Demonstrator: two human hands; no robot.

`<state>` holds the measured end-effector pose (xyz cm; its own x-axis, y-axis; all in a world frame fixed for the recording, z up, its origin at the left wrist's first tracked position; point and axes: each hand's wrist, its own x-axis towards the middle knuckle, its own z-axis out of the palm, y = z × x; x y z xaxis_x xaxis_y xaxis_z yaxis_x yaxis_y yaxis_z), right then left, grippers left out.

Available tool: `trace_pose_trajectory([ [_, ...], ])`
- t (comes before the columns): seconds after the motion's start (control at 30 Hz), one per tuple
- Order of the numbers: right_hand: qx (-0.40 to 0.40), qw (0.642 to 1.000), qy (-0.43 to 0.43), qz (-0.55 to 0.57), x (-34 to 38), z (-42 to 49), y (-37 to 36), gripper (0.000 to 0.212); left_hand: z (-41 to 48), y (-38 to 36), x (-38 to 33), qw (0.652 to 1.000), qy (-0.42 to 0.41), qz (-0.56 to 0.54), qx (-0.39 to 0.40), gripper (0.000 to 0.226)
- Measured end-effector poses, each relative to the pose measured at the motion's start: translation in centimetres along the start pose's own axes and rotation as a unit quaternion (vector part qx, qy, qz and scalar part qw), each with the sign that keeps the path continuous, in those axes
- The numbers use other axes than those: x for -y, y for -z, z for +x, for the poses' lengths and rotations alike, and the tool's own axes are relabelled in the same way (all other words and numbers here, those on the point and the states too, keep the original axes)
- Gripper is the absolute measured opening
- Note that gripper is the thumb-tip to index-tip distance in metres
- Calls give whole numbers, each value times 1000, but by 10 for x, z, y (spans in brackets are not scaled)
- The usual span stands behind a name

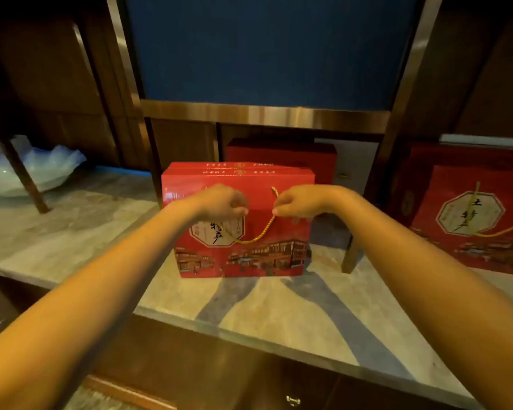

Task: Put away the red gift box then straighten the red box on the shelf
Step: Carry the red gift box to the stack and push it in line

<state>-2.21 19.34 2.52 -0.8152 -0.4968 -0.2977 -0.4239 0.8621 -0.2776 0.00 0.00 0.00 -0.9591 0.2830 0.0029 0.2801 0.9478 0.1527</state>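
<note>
Marble tabletop [71, 232] carries the red gift box [237, 226]; my left hand [222, 202] and right hand [296, 202] grip clenched near its gold cord [258, 235], probably pinching it. Next: slide it back.

- The one view comes from a wide-angle camera worn on the person's head.
- It faces forward and tilts down, over both outstretched forearms, at a pale marbled stone shelf top [71, 232].
- It sits close, within arm's reach of the dark wooden shelving unit with metal-trimmed frame [264, 115].
- Straight edges bow toward the borders.
</note>
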Motion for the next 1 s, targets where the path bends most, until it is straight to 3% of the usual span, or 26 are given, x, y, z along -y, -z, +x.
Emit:
trace_pose_trajectory([
  [0.07,-112,992,17,-53,0,4,3,45,1,0,-1,994,-4,17,-110,38],
  [0.17,-251,967,19,-44,-3,11,-2,45,3,-6,1,967,9,50,-252,45],
  [0.27,-346,936,10,-64,-9,17,-17,48,5,-20,10,946,18,72,-315,49],
  [0.33,-393,915,3,-87,-14,20,-24,50,7,-26,18,947,31,72,-311,52],
  [0.5,-428,901,8,-69,-25,31,-42,59,8,-39,32,950,65,82,-294,59],
  [0.67,-453,890,10,-50,-36,38,-57,64,1,-44,51,916,171,57,-358,58],
  [0.8,-487,873,-11,-8,-33,39,-68,70,-9,-47,67,885,256,-90,-378,84],
  [0.9,-508,860,-38,23,-26,38,-72,79,-13,-53,65,871,239,-194,-382,99],
  [1.0,-507,852,-84,97,-25,37,-72,87,-14,-58,66,845,235,-256,-406,96],
])
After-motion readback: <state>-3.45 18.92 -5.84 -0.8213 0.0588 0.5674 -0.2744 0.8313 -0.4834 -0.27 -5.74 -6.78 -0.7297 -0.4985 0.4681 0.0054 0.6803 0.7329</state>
